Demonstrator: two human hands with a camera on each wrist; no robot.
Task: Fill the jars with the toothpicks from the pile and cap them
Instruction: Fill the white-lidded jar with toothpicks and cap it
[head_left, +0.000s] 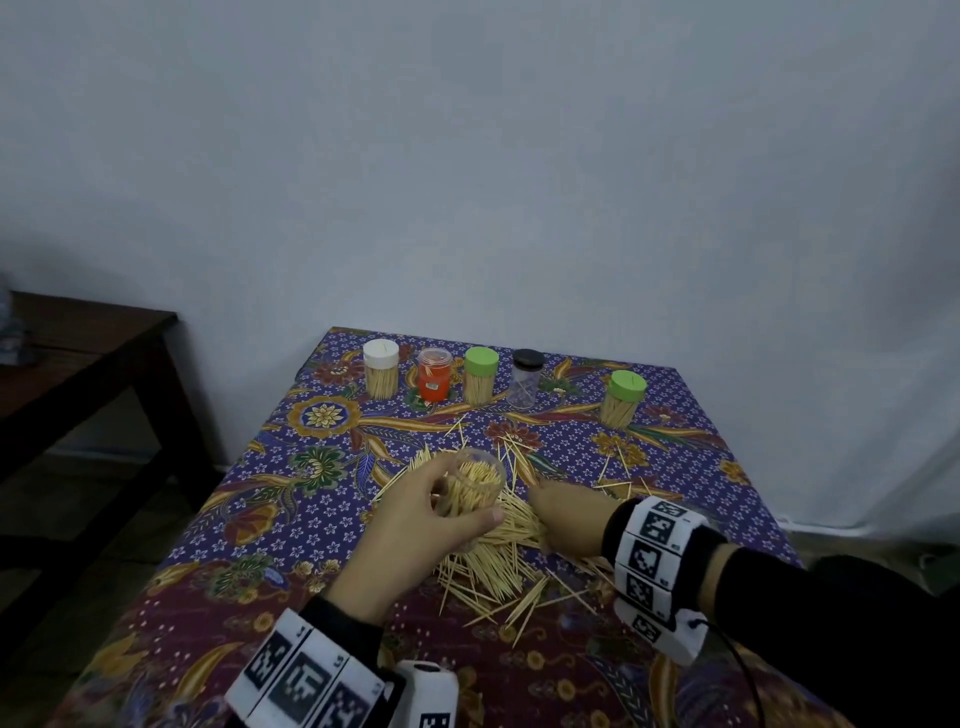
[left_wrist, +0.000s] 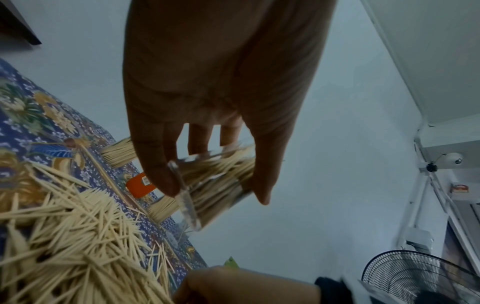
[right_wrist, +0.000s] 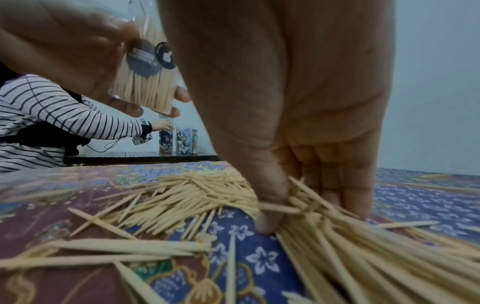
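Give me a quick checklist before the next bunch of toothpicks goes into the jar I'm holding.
1. Clear plastic jar held by left hand: ok.
2. Jar mouth uncapped, facing up: ok.
3. Room left in jar: cannot tell; it looks well filled already.
4. Right hand pinching a bunch from the wooden toothpick pile: ok.
5. Bunch lined up the same way: not ok; some sticks lie crossed at the fingers.
6. Cap for this jar within reach: cannot tell; no loose cap seen.
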